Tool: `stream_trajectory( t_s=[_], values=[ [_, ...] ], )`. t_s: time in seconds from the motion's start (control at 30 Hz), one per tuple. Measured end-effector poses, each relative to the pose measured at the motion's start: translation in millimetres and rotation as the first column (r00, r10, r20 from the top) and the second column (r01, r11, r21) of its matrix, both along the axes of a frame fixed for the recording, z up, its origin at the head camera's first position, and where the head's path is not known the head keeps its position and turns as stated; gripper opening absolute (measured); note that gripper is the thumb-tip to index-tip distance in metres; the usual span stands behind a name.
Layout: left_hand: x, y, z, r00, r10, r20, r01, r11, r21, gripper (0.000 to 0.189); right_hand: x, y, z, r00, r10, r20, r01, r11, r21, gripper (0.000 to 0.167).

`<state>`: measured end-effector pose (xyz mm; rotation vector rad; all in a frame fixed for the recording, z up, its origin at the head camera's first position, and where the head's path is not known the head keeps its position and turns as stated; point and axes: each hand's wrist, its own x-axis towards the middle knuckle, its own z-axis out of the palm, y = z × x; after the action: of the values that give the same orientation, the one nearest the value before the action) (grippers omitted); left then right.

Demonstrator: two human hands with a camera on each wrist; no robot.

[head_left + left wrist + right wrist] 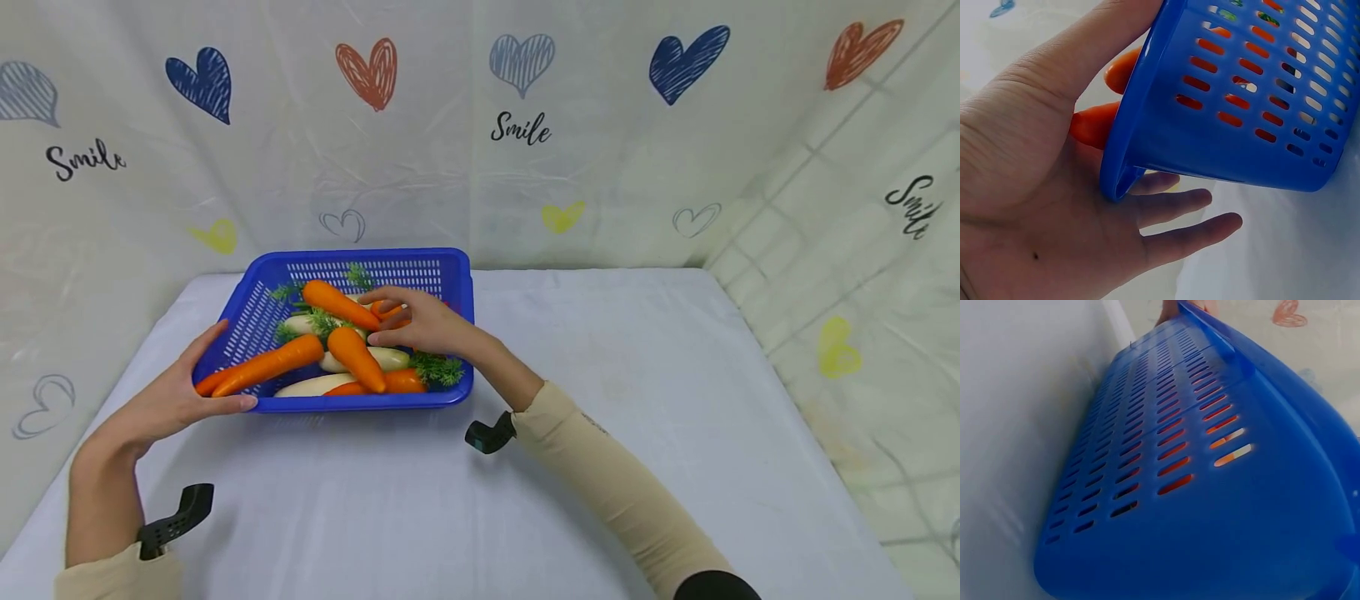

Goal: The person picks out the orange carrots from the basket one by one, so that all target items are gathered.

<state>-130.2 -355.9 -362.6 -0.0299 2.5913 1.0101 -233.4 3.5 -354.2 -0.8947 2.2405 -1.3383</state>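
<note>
A blue plastic basket [352, 403] holds several carrots [270, 367], white radish-like roots [390, 358] and green feathery tops [438, 371]. My left hand [176, 387] spans its front left corner. The thumb lies along the front rim, and in the left wrist view the visible fingers [1191, 240] stretch out straight beyond the blue rim. My right hand [422, 321] reaches over the right side, its thumb and index finger spread apart above the pile. An orange carrot [388, 309] shows between these loosely bent fingers. The right wrist view shows the basket's slotted wall [1229, 512], not this hand.
The basket stands at the back left of a table with a white cloth [615, 400]. Behind it hangs a pale curtain [442, 150] printed with hearts and "Smile". Black wrist mounts [491, 433] stick out from both sleeves.
</note>
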Motion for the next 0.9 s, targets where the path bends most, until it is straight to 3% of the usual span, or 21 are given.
stream_trajectory(
  t_s=[0.57, 0.73, 0.9],
  values=[
    [1.0, -1.5, 1.0, 0.998, 0.002, 0.064, -0.004, 0.999, 0.037, 0.117, -1.4, -14.7, -3.8, 0.993, 0.097, 0.068, -0.101, 0.992, 0.071, 0.058],
    [2.4, -0.4, -0.3, 0.996, 0.006, 0.088, -0.011, 0.998, 0.060, 0.117, -0.4, -20.1, -4.5, 0.975, 0.147, 0.170, -0.157, 0.987, 0.047, 0.059],
    [2.5, -2.0, -1.8, 0.998, 0.001, 0.068, -0.005, 0.998, 0.063, 0.115, -1.8, -23.9, -8.2, 0.953, 0.199, 0.227, -0.215, 0.976, 0.045, 0.061]
  ],
)
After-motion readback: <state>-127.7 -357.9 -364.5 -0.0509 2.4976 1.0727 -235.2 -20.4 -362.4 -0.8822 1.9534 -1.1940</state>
